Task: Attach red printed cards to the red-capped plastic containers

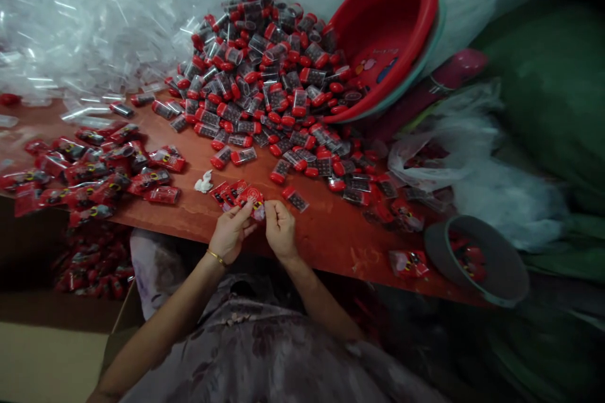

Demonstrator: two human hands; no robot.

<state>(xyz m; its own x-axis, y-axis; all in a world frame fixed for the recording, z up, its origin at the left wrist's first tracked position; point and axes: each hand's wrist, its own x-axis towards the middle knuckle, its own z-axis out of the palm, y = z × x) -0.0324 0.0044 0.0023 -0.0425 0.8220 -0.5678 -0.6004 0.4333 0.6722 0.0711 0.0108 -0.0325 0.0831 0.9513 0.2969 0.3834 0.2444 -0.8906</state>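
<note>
Between my two hands, at the table's front edge, is a red printed packet [256, 202]. My left hand [231, 230] pinches its left side, while the closed fingers of my right hand [280, 228] grip its right edge. More flat red packets [229, 192] lie on the table just beyond my left hand. A crumpled white scrap [204, 182] sits to their left. Beyond my right hand rests a single clear tube with a red cap [295, 199], dark inside.
A large heap of red-capped tubes [265, 75] spills from a tilted red basin [425, 6]. Filled red packets [94, 176] are piled at the left, above a carton [51, 321] of similar ones. Clear plastic [94, 19] covers the back left. A grey bowl [508, 277] stands right.
</note>
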